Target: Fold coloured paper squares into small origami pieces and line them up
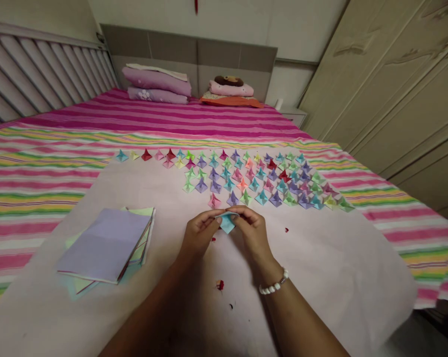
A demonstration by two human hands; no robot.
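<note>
My left hand (198,233) and my right hand (250,229) meet over a pale pink sheet (320,263) spread on the bed. Both pinch a small light-blue folded paper (227,223) between fingertips and thumbs. A white bead bracelet (274,284) circles my right wrist. Just beyond my hands lie several rows of small folded paper shapes (253,178) in many colours. To the left of my left hand rests a stack of coloured paper sheets (108,243) with a lilac sheet on top.
The bed has a pink, green and yellow striped cover (41,168). Folded pillows and bedding (157,84) sit by the headboard. A wardrobe (402,84) stands along the right. Small red scraps (220,284) dot the pink sheet near my arms.
</note>
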